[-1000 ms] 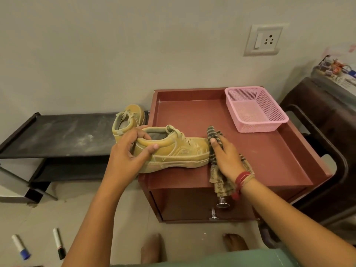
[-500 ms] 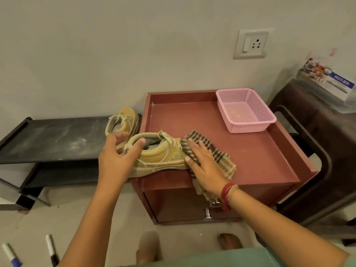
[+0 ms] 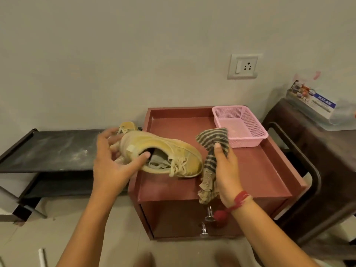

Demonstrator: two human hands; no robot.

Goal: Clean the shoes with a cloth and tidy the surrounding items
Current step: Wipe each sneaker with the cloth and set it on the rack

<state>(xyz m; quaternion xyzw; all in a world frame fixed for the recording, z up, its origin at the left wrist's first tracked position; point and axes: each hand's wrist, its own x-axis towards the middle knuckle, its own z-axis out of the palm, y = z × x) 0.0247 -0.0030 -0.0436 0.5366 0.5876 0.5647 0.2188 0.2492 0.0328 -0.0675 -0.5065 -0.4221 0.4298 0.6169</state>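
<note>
A dusty yellow shoe (image 3: 163,151) lies tipped on its side at the front left of the red cabinet top (image 3: 260,170), its opening and laces facing me. My left hand (image 3: 113,162) grips its heel, thumb inside the collar. My right hand (image 3: 225,166) holds a striped cloth (image 3: 212,139) lifted just right of the shoe's toe, apart from it. The second yellow shoe (image 3: 128,125) sits behind on the black rack, mostly hidden.
A pink mesh basket (image 3: 240,128) stands at the cabinet's back right. A dusty black shoe rack (image 3: 48,149) runs to the left. A dark chair (image 3: 317,151) with a printed box (image 3: 316,103) is on the right. A marker (image 3: 42,257) lies on the floor.
The shoe stood upright on its sole; my left hand has tipped it onto its side. My right hand has lifted the cloth off the toe and bunched it up.
</note>
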